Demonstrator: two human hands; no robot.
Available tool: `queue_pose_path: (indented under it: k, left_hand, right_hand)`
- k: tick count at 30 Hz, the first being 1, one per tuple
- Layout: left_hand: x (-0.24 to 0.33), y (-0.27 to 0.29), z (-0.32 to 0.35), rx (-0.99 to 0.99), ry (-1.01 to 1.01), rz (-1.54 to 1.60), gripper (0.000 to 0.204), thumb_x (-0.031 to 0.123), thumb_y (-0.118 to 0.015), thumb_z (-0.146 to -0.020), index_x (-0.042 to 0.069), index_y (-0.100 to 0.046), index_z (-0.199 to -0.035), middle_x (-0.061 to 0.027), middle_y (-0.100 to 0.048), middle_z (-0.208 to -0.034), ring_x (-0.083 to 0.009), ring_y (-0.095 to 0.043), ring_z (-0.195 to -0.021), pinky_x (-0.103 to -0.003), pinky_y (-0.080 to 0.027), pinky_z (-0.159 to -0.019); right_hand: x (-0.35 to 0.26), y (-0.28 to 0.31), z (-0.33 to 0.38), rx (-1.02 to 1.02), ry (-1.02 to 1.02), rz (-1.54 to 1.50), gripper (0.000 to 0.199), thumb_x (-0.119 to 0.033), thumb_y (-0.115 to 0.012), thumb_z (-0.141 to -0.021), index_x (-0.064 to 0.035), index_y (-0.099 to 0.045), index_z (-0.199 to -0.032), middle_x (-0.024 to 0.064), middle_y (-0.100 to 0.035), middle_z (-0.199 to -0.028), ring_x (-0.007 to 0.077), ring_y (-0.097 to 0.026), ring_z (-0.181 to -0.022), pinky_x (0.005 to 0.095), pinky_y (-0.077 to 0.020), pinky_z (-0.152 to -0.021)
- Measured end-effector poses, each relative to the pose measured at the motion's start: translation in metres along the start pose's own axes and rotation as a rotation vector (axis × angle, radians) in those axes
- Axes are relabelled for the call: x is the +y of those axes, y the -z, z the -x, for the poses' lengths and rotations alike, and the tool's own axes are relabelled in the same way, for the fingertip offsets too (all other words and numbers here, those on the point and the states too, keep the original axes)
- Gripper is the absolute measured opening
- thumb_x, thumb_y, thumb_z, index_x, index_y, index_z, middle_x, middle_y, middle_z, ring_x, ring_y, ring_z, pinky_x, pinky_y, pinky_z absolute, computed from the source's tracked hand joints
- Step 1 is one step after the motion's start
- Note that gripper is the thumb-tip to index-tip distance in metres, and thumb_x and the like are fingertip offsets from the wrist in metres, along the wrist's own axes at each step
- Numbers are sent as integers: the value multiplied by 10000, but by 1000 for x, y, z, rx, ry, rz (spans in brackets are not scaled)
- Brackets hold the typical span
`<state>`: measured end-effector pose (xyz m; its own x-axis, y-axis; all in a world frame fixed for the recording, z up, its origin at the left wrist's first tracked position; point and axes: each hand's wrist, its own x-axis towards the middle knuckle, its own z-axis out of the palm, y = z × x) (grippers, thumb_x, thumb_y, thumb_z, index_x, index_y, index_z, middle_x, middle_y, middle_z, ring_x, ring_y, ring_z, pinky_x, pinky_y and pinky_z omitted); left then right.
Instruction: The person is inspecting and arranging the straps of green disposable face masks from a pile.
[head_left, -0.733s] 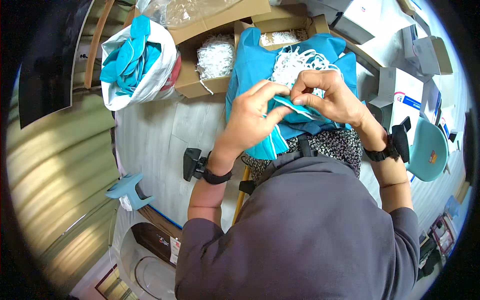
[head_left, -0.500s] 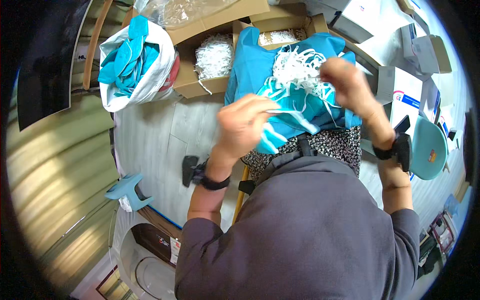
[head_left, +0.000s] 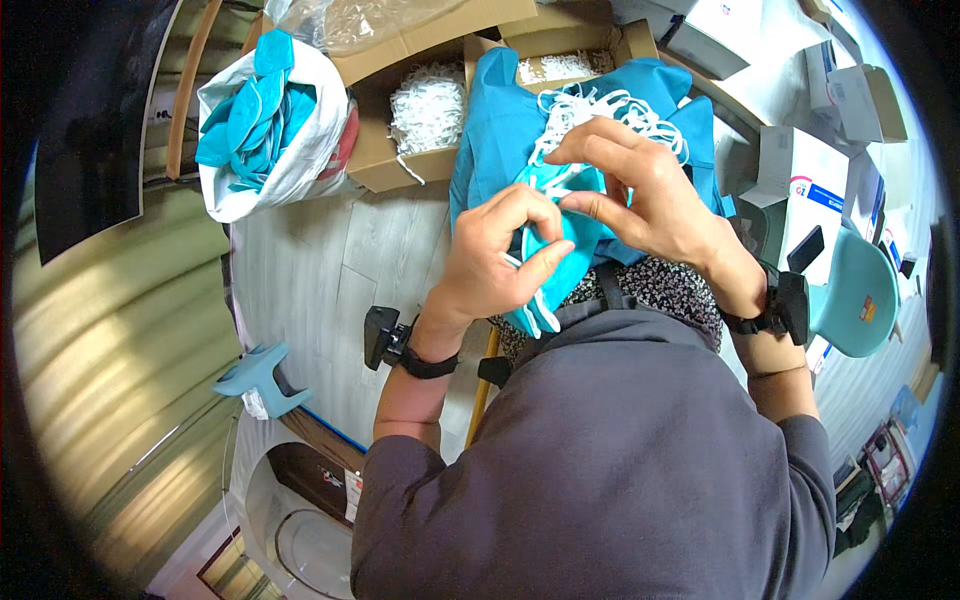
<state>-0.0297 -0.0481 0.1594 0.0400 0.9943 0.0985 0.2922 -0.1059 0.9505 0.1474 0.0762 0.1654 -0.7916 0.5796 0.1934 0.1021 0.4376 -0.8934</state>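
Note:
My left hand grips a turquoise fabric piece with white edging and straps, thumb on its near side. White strap ends hang below that hand. Over the piece, my right hand has its thumb and forefinger apart, the thumb tip close to the fabric beside the left fingers. Its other fingers are partly hidden. Behind the hands, a tangle of white straps lies on a blue cloth spread over my lap and towards the boxes.
A white bag full of turquoise fabric pieces stands at the far left. Next to it, a cardboard box holds coiled white strap. White boxes and a turquoise stool stand at the right; a light-blue stool is left.
Both hands have come together over the fabric piece; the right moved left and nearer from the strap tangle. The piece now sits upright in my left hand, and the strap tangle has shifted.

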Motion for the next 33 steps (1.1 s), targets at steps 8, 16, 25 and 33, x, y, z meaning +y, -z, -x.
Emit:
queue_pose_path:
  k: [8,16,25,33]
  left_hand:
    - [0,-2,-6,178,226,-308,359,36,-751,-779,16,-623,-1114,-104,-618,-966,-166,-572,-620,-301,-469,-590]
    - [-16,-28,-3,141,4,-440,105,95,-704,-854,1,-659,-867,-152,-602,-740,-294,-598,-620,-360,-443,-549]
    - [-10,-18,19,299,134,-362,188,133,-665,-910,-5,-626,-788,-107,-524,-601,-157,-477,-503,-314,-375,-484]
    - [-33,-21,17,316,311,-230,178,173,-601,-964,10,-653,-1011,-52,-575,-637,-45,-486,-589,-275,-403,-510]
  right_hand:
    - [11,-5,2,-34,-210,-121,90,-80,-699,-822,-10,-670,-869,80,-618,-739,137,-510,-557,283,-416,-526]
    - [28,-26,4,118,-556,-848,140,-127,-586,-948,-16,-633,-877,15,-616,-774,40,-391,-472,205,-324,-426]
    - [122,40,8,472,-390,-1312,117,-65,-500,-936,-9,-600,-961,-2,-539,-735,74,-456,-517,220,-359,-461]
    - [33,-21,3,174,-139,151,268,-157,-762,-778,-27,-670,-994,147,-686,-943,321,-673,-871,369,-529,-733]
